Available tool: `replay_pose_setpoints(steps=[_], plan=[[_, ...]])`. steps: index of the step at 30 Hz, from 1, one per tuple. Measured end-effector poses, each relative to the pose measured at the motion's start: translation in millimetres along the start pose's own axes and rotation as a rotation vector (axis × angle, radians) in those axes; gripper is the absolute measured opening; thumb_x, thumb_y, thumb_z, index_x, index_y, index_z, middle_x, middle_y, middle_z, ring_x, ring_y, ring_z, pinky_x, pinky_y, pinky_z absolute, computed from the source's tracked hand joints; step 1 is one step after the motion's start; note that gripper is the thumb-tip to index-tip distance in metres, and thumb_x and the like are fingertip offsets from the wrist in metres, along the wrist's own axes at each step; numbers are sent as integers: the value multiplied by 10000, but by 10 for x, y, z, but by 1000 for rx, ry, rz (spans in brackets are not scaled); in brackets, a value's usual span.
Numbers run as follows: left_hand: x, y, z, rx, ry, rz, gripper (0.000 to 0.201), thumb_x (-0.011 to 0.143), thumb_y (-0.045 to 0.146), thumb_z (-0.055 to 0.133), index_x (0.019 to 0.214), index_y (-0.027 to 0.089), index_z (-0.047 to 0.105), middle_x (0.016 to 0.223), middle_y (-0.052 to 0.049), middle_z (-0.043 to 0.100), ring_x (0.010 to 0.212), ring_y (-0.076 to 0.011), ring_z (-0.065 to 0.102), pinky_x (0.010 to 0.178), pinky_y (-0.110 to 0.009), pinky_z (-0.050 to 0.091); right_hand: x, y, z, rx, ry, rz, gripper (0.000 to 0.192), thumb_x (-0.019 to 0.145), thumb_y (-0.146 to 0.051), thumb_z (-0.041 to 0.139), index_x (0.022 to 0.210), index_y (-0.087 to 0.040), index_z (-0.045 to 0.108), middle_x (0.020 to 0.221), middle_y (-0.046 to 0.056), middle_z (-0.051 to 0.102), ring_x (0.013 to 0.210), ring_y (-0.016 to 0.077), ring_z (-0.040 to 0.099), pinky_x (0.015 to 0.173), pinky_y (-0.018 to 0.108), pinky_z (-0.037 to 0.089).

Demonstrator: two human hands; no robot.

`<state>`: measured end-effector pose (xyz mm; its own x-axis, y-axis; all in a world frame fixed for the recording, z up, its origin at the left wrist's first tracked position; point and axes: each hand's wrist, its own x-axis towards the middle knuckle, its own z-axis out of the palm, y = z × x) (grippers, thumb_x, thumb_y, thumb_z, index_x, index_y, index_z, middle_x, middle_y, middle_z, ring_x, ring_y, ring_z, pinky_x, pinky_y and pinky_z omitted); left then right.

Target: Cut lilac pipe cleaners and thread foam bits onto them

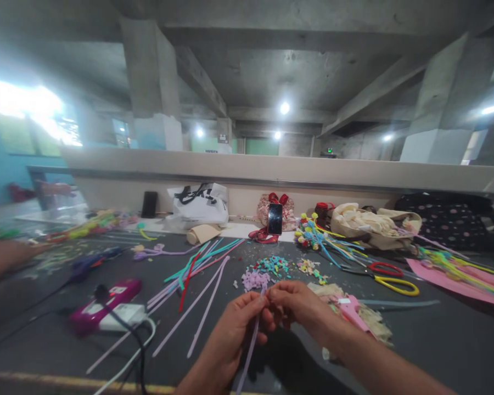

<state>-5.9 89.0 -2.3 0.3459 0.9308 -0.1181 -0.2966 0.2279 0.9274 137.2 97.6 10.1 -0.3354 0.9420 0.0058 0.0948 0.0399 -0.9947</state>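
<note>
Low over the dark table, both hands meet near the middle. My left hand pinches a lilac pipe cleaner, which hangs down past its palm toward the front edge. My right hand touches the left at the fingertips, its fingers closed near the pipe cleaner's upper end; what is between them is too small to make out. Just beyond the fingers lies a heap of short lilac pieces, with turquoise pieces behind it. More lilac pipe cleaners lie left of my left hand.
A purple power strip with cables sits at left, and a pink glue gun rests right of my wrist. Scissors lie farther right. A phone stands at the back. Another person's arm reaches in at far left.
</note>
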Motion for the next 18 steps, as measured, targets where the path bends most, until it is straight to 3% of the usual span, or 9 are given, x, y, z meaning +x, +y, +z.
replay_pose_setpoints(steps=[6, 12, 16, 18], plan=[[78, -4, -4, 51, 21, 34, 185, 705, 311, 553, 684, 128, 539, 501, 18, 546, 444, -74, 504, 384, -145, 330, 140, -77, -27, -264, 75, -98, 100, 631, -216, 557, 695, -142, 578, 535, -44, 518, 450, 69, 465, 375, 159, 315], [161, 40, -29, 101, 47, 25, 210, 695, 344, 569, 714, 134, 565, 493, 15, 569, 454, -82, 516, 404, -152, 334, 284, -231, -343, -546, 24, -132, 85, 652, -224, 554, 602, -158, 576, 449, -66, 484, 416, 64, 453, 407, 166, 311], [139, 26, -79, 141, 97, -18, 229, 710, 373, 535, 707, 145, 561, 462, 28, 563, 364, -46, 439, 378, -141, 283, 378, -242, -554, -671, 38, -102, 148, 694, -291, 517, 628, -164, 555, 452, -64, 483, 392, 72, 477, 391, 165, 321], [150, -35, -109, 177, 67, -60, 225, 707, 373, 526, 679, 151, 555, 432, 36, 551, 327, -38, 403, 359, -143, 245, 488, -207, -617, -734, 36, -83, 198, 713, -323, 487, 616, -161, 546, 449, -54, 492, 371, 79, 482, 374, 169, 329]])
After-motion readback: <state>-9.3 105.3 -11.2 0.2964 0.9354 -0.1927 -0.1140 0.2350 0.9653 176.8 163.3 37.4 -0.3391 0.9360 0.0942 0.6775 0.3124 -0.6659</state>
